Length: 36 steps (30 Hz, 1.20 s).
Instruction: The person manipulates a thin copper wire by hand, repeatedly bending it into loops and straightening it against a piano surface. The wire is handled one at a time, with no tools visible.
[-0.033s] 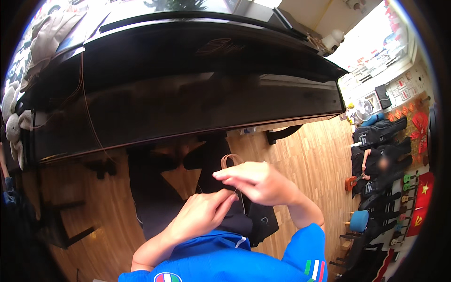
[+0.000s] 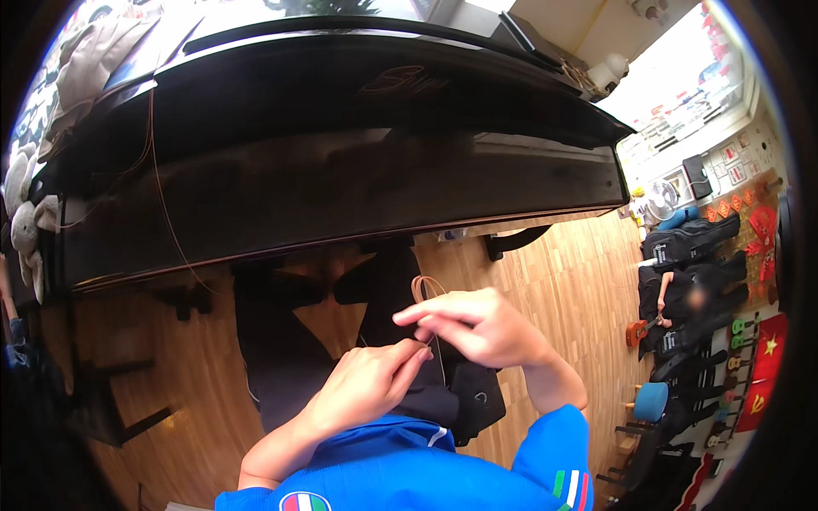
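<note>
Above my lap, both hands meet over a thin tan cord. My left hand [image 2: 368, 376] is closed, its thumb and forefinger pinched together on a fine strand. Just to the right, my right hand [image 2: 484, 330] is bent with its fingers drawn toward the thumb, close to the left fingertips. Beyond its knuckles a loop of the tan cord [image 2: 420, 281] stands up, and a strand runs down between the hands. What lies inside the right fingers is mostly hidden. Dark trousers [image 2: 281, 366] cover my legs beneath.
A black, glossy piano [image 2: 366, 179] spans the front, with a thin cord [image 2: 157, 183] hanging over it at left. Beside it is a grey plush toy [image 2: 27, 223]. At far right a person [image 2: 694, 294] holds a small orange-brown guitar [image 2: 636, 333], near a blue stool [image 2: 651, 402].
My right hand has shifted slightly up and to the right, and the cord loop has moved right with it. The left hand stays nearly in place.
</note>
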Each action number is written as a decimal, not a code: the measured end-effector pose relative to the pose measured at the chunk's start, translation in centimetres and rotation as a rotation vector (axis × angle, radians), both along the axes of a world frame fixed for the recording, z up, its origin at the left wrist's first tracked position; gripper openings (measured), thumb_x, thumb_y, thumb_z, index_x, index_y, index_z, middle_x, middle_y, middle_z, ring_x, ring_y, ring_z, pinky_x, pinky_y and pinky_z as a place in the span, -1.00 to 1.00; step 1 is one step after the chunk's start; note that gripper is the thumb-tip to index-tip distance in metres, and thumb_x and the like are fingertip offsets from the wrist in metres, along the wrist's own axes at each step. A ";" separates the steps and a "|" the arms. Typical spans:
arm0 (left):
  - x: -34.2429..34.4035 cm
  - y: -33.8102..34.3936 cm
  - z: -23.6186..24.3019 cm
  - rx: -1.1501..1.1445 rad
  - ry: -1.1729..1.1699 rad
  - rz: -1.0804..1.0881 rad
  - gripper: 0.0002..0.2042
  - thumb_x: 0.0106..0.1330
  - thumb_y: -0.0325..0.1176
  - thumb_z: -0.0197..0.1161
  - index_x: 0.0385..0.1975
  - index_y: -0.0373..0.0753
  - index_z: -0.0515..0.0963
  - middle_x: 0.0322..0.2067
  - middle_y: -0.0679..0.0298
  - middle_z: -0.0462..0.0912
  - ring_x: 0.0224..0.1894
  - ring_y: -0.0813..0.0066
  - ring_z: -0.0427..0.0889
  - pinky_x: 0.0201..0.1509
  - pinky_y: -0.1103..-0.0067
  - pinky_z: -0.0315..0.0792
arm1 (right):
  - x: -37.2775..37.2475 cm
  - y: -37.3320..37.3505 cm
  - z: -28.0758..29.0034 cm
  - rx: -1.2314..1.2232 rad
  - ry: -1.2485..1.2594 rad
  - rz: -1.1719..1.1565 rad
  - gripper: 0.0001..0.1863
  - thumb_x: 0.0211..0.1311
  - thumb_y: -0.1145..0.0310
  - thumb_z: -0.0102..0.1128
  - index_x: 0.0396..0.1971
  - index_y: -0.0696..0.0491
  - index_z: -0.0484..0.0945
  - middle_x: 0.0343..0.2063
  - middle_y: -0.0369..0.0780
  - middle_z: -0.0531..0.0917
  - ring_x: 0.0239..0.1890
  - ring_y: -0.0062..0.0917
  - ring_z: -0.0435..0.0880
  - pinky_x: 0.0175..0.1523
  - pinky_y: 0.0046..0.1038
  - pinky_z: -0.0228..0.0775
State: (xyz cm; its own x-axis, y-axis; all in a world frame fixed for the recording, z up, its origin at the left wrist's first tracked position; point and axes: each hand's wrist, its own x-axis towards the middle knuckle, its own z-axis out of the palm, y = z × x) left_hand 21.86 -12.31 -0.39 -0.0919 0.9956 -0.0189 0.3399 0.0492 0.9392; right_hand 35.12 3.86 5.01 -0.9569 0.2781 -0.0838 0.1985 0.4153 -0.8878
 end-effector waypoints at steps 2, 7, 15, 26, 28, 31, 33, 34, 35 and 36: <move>0.0 -0.1 -1.0 -0.033 0.036 0.015 -0.83 0.46 -0.31 0.12 -0.20 -0.23 0.62 -0.57 0.08 0.63 -0.48 0.09 0.67 -0.37 0.32 0.49 | 0.1 0.8 0.0 -0.403 -0.007 -0.106 -0.73 0.50 0.37 0.05 -0.02 0.22 0.62 -0.21 -0.11 0.77 -0.39 -0.58 0.72 -0.22 -0.51 0.56; 0.1 -0.1 -1.1 -0.022 0.044 -0.001 -0.84 0.43 -0.33 0.15 -0.19 -0.24 0.62 -0.50 0.08 0.68 -0.45 0.08 0.69 -0.36 0.32 0.51 | 0.4 0.8 -3.9 -0.932 0.440 -0.171 -0.66 0.56 0.28 -0.04 0.03 0.24 0.54 -0.16 -0.01 0.73 -0.22 -0.35 0.77 -0.03 -0.39 0.61; -0.3 -0.6 -1.2 0.096 0.092 -0.072 -0.83 0.43 -0.30 0.15 -0.25 -0.27 0.57 -0.43 0.06 0.69 -0.41 0.04 0.68 -0.38 0.28 0.53 | -0.3 -0.6 -4.1 0.217 0.032 0.216 -0.80 0.41 0.43 0.09 -0.09 0.14 0.63 -0.34 -0.11 0.74 -0.31 -0.30 0.74 -0.17 -0.34 0.59; 0.4 -1.0 -0.9 0.299 -0.365 0.243 -0.86 0.47 -0.42 0.18 -0.15 -0.32 0.63 -0.50 0.30 0.68 -0.53 0.61 0.60 -0.44 0.66 0.43 | 1.2 3.4 -5.6 -1.162 0.043 0.615 -0.76 0.39 0.47 0.16 -0.18 0.39 0.62 -0.59 -0.07 0.66 -0.61 -0.46 0.68 -0.47 -0.51 0.52; 0.3 -1.4 -1.0 0.197 -0.465 0.276 -0.84 0.49 -0.40 0.16 -0.15 -0.32 0.63 -0.56 0.38 0.58 -0.57 0.69 0.45 -0.48 0.68 0.31 | 0.6 1.2 -7.2 -1.407 0.446 0.525 -0.79 0.45 0.46 0.08 -0.20 0.34 0.58 -0.59 -0.08 0.67 -0.66 -0.44 0.67 -0.50 -0.48 0.52; 0.4 -1.1 -1.5 0.090 -0.530 0.347 -0.80 0.53 -0.34 0.11 -0.13 -0.30 0.63 -0.63 0.47 0.41 -0.60 0.76 0.25 -0.50 0.68 0.17 | -0.2 -2.3 -7.9 -1.773 1.028 0.159 -0.73 0.59 0.27 -0.14 0.01 0.14 0.43 -0.44 -0.18 0.72 -0.59 -0.46 0.68 -0.50 -0.44 0.47; 0.2 -0.3 -2.2 0.009 -0.499 0.352 -0.79 0.54 -0.32 0.09 -0.12 -0.29 0.63 -0.64 0.46 0.40 -0.59 0.75 0.28 -0.48 0.67 0.21 | -0.6 -4.1 -5.9 -1.586 1.194 -0.290 -0.71 0.62 0.25 -0.23 0.04 0.10 0.41 -0.29 -0.20 0.73 -0.43 -0.48 0.72 -0.41 -0.46 0.46; 0.2 0.0 -2.5 -0.011 -0.410 0.300 -0.79 0.54 -0.32 0.09 -0.11 -0.27 0.63 -0.62 0.37 0.47 -0.57 0.74 0.33 -0.46 0.66 0.24 | -0.6 -4.7 -6.1 -1.415 1.187 -0.353 -0.68 0.63 0.22 -0.25 0.04 0.13 0.40 -0.20 -0.10 0.72 -0.27 -0.43 0.74 -0.28 -0.39 0.55; 0.0 -0.1 -2.2 -0.111 -0.356 0.224 -0.81 0.52 -0.33 0.10 -0.10 -0.26 0.63 -0.53 0.20 0.62 -0.52 0.57 0.55 -0.38 0.57 0.39 | -1.4 -5.0 -5.8 -1.040 1.135 -0.355 -0.72 0.61 0.31 -0.21 -0.01 0.19 0.43 -0.15 0.01 0.71 -0.19 -0.30 0.76 -0.14 -0.28 0.64; 0.2 -0.2 -2.2 -0.039 -0.298 0.182 -0.82 0.50 -0.34 0.12 -0.12 -0.26 0.63 -0.45 0.15 0.67 -0.46 0.42 0.63 -0.35 0.51 0.44 | -1.4 -4.7 -5.8 -0.589 1.019 -0.363 -0.75 0.59 0.38 -0.17 -0.03 0.23 0.44 -0.12 0.06 0.69 -0.14 -0.24 0.76 -0.06 -0.26 0.64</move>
State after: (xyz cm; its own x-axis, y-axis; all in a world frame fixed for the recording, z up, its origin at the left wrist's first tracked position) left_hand 22.08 -12.49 -2.61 -0.2528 0.9613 -0.1095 0.0330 0.1216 0.9920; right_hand 33.69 -0.88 -0.76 -0.5335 0.7142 0.4531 -0.6743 -0.0357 -0.7376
